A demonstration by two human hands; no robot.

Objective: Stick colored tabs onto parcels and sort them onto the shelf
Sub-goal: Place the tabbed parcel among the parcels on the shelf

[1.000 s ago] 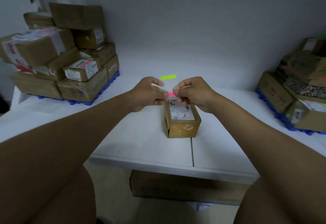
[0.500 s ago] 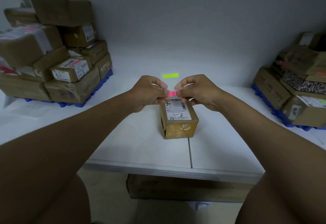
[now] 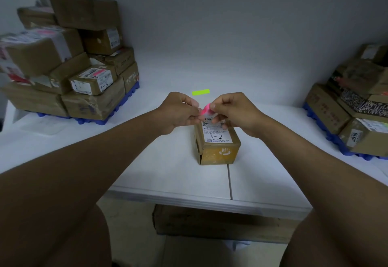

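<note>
both hands [image 3: 210,112] pinch pink tab [image 3: 206,108] above parcel [image 3: 217,143]

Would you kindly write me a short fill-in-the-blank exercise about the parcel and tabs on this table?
1. Both hands pinch a tab coloured ____.
2. The handwriting on the parcel between the hands reads ____.
3. The tab lying on the table behind the hands is coloured ____.

Missing words: pink; 3-2; green.

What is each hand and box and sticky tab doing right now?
Left hand: pinching the pink tab.
Right hand: pinching the pink tab too.
Small pink sticky tab: bent, held above the box.
Small brown cardboard box marked 3-2: closed, on the white table.
Green sticky tab: lying flat.
</note>
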